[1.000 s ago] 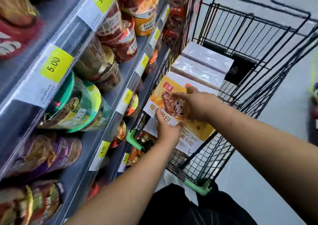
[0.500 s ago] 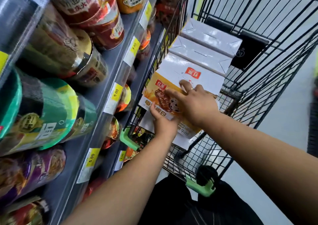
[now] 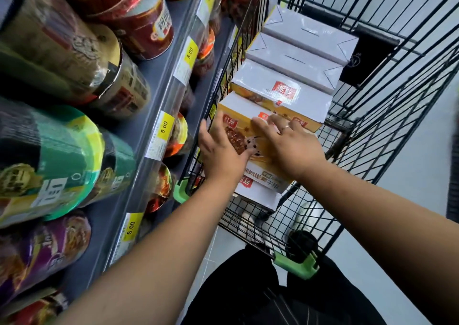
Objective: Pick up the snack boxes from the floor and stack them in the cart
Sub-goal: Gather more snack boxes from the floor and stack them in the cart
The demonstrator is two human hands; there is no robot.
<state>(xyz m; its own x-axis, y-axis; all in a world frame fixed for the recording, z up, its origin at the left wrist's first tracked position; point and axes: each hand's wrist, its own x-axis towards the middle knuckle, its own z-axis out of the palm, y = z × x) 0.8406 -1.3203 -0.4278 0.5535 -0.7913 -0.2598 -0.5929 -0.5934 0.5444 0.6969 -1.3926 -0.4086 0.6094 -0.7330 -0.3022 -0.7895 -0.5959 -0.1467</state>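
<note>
A yellow and white snack box (image 3: 263, 159) lies at the near end of a black wire cart (image 3: 387, 115). My left hand (image 3: 221, 150) presses flat on its left part, fingers straight. My right hand (image 3: 290, 145) lies flat on its right part, a ring on one finger. Behind it a row of several more snack boxes (image 3: 295, 58) leans in the cart, white sides up. Another white box (image 3: 258, 195) shows under the one I touch.
A grey shelf (image 3: 159, 96) with yellow 5.00 price tags runs along the left, packed with instant noodle cups (image 3: 57, 155). The cart stands close against it, green bumpers (image 3: 298, 266) at its near corners. Pale floor (image 3: 409, 200) lies to the right. My dark trousers show below.
The box has gone from tilted in both hands to lying down in the cart. My hands have flattened on top of it. The view has come closer.
</note>
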